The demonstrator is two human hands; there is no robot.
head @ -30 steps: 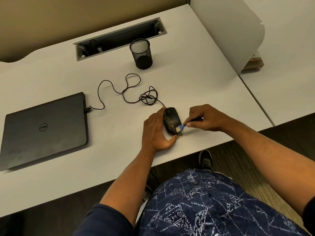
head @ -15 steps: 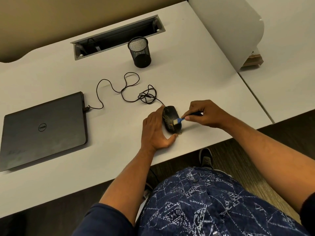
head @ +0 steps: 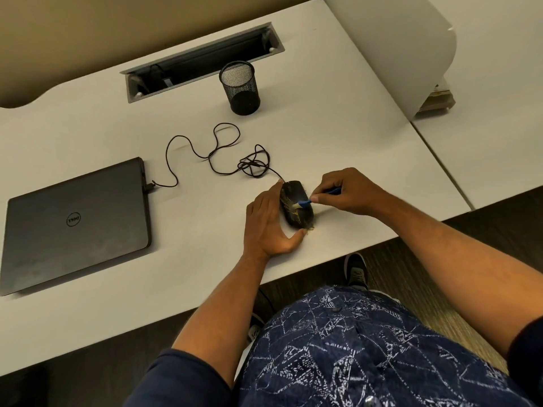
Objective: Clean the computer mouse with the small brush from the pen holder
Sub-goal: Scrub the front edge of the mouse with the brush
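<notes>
A black wired computer mouse (head: 296, 214) lies on the white desk near its front edge, with yellowish dust on its back. My left hand (head: 266, 223) cups its left side, thumb at the near end. My right hand (head: 349, 190) pinches a small blue-handled brush (head: 305, 203), and the pale bristles touch the top of the mouse. The black mesh pen holder (head: 241, 88) stands further back on the desk and looks empty.
A closed black laptop (head: 76, 221) lies at the left, with the mouse cable (head: 217, 154) looping from it across the desk. A cable slot (head: 202, 61) runs along the back. A white divider panel (head: 393, 48) stands at the right. The desk edge (head: 338, 259) is close to the mouse.
The brush has moved from the mouse's near right end up onto its middle top. My left hand has kept its hold on the mouse.
</notes>
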